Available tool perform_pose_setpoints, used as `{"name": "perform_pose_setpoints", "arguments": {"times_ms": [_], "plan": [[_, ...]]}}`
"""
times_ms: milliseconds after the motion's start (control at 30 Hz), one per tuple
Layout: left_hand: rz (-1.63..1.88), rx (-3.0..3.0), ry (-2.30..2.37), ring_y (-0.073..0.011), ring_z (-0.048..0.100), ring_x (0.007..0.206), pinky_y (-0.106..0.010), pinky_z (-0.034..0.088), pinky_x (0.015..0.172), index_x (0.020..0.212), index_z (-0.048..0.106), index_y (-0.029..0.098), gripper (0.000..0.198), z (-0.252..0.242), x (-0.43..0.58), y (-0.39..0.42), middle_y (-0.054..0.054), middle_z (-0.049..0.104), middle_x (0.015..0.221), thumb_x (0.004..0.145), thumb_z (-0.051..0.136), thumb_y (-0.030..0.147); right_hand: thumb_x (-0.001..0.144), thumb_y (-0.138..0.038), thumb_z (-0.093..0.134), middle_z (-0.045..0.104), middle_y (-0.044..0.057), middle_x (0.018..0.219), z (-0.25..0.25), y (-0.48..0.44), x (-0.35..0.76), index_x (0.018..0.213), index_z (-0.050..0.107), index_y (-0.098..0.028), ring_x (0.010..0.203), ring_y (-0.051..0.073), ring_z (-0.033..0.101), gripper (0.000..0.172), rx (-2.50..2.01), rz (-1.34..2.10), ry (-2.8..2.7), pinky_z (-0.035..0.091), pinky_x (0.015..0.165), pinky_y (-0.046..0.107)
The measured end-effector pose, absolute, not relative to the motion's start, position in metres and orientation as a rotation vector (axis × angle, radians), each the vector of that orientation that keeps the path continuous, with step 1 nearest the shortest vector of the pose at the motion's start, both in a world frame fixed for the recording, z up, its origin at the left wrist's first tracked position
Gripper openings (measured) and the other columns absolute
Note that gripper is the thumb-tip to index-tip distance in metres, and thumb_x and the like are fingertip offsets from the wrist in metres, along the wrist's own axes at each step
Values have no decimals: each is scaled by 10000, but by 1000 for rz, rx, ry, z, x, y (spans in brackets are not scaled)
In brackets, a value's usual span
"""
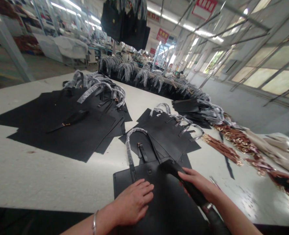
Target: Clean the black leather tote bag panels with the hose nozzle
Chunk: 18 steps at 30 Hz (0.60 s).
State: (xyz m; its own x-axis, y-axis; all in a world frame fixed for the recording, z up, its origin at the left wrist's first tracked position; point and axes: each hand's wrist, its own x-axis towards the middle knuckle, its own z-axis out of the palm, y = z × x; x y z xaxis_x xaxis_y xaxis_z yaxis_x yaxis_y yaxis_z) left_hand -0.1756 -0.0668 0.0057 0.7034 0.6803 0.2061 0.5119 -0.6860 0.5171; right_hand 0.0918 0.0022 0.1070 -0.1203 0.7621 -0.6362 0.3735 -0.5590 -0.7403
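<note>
Left hand (132, 204) lies flat, fingers open, on the black bag (169, 210). Right hand (200, 186) grips a dark tool (171, 168), fingers closed around it, across the bag

A black bag (164, 205) is lying flat at six o'clock, its wrapped handle (128, 145) arching toward eleven, a dark tool (174, 170) slanting across.

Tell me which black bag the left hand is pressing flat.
The nearest bag, at the front of the table: the left hand lies flat on it, the right hand holds a black tool over it. Other stacks lie farther back.
</note>
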Motion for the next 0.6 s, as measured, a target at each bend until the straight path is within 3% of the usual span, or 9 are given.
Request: {"name": "perform_pose_setpoints", "arguments": {"times_ms": [100,267,333,400,467,500,600], "plan": [[522,2495,931,-192,439,1299,-381,206,1174,1177,545,225,306,7,-175,-66,-46,506,1397,880,503,291,768,-423,691,612,-32,607,98,-2,88,998,553,-186,423,106,571,357,-1842,1749,-1246,427,375,193],[531,2489,912,-193,430,1304,-391,216,1169,1202,530,236,320,4,-173,-67,-37,506,1396,883,503,257,837,-404,613,563,-58,601,91,27,80,923,509,-207,429,86,536,239,-1779,1508,-1217,418,390,185],[562,2411,940,-187,491,1237,-367,304,1123,1159,557,238,275,3,-172,-61,-32,569,1316,890,495,241,848,-388,606,567,-51,627,101,32,95,890,507,-206,450,81,537,211,-1778,1424,-1184,426,409,185],[604,2269,1081,-181,591,1058,-326,445,980,1071,588,230,204,4,-174,-47,-37,650,1131,909,467,252,839,-381,624,579,-39,643,116,26,121,878,523,-200,468,83,544,211,-1800,1384,-1144,438,428,191],[680,2135,1331,-187,619,890,-313,506,830,1014,585,214,186,5,-177,-23,-46,651,976,917,436,270,823,-385,649,600,-25,661,130,7,149,895,549,-194,484,89,552,228,-1842,1367,-1097,453,447,200],[739,2107,1462,-201,613,887,-328,509,820,1026,571,203,190,5,-178,-9,-56,633,974,909,435,266,813,-392,662,612,-17,673,136,-5,161,906,560,-191,491,94,558,244,-1870,1365,-1071,456,449,203],[887,2172,1728,-270,521,1128,-392,446,972,1146,511,140,305,1,-183,32,-128,537,1179,850,473,208,778,-414,700,634,0,687,144,-54,185,937,580,-183,486,112,574,306,-1960,1392,-992,447,424,211]]}}
